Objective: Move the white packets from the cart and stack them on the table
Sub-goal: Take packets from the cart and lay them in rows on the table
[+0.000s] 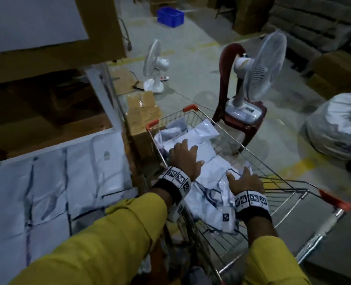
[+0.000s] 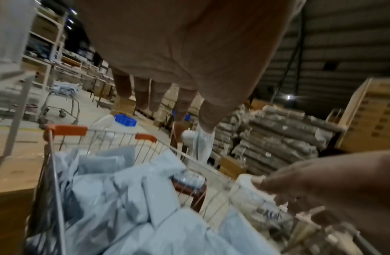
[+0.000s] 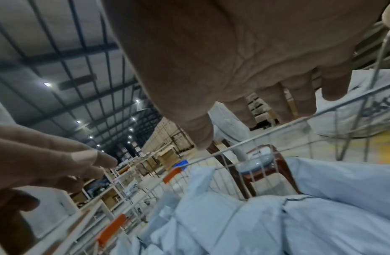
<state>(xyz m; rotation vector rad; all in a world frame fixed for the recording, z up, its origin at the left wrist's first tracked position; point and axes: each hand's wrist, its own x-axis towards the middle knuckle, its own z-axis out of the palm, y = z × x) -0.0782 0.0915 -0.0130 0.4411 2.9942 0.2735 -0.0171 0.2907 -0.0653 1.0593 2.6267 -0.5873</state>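
A wire cart (image 1: 190, 108) with orange corners holds a loose pile of white packets (image 1: 203, 153). Both my hands reach into it from the near end. My left hand (image 1: 185, 157) is spread flat over the pile's far middle; in the left wrist view its straight fingers (image 2: 185, 103) hang above the packets (image 2: 124, 198) and hold nothing. My right hand (image 1: 244, 182) is open over the near right packets, its fingers (image 3: 244, 86) spread above them (image 3: 276, 224). More white packets (image 1: 57, 177) lie side by side on the table at left.
A cardboard box (image 1: 141, 114) stands between table and cart. Beyond the cart a red chair (image 1: 250, 128) carries a white fan; another fan (image 1: 154, 66) sits on the floor. A big white sack (image 1: 339, 128) lies at right, a blue crate (image 1: 170, 16) far back.
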